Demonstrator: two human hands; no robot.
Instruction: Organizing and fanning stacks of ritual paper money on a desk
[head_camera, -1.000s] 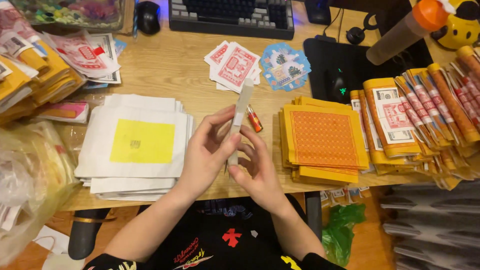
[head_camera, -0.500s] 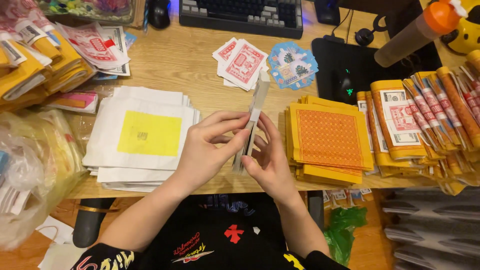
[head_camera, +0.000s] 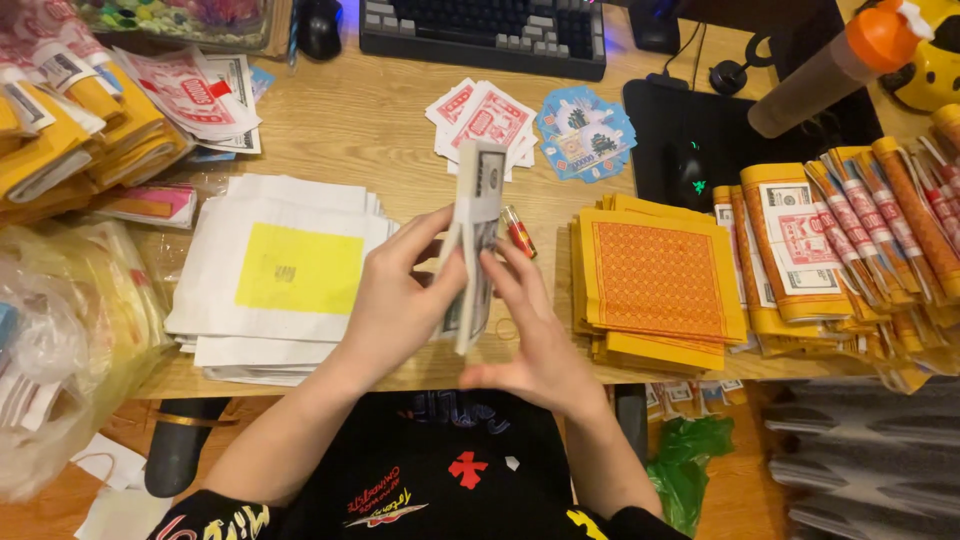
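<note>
Both hands pinch a wad of notes (head_camera: 473, 245) on edge between them: left hand (head_camera: 395, 300) clamps one face, right hand (head_camera: 535, 335) braces the other. A loose grip could let notes slide and fan onto the desk (head_camera: 370, 130).

One keyboard (head_camera: 483, 32), one orange-capped bottle (head_camera: 825, 68), two hands, perhaps three loose card piles.

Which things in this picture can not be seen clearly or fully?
- Banknote-style paper stack, head view: held edge-on between left hand and right hand; its faces are hidden.
- Red lighter: lower end is behind the right hand's fingers.
- Keyboard: cut off by the top edge.
- Orange-capped bottle: its cap runs off the top edge.
</note>
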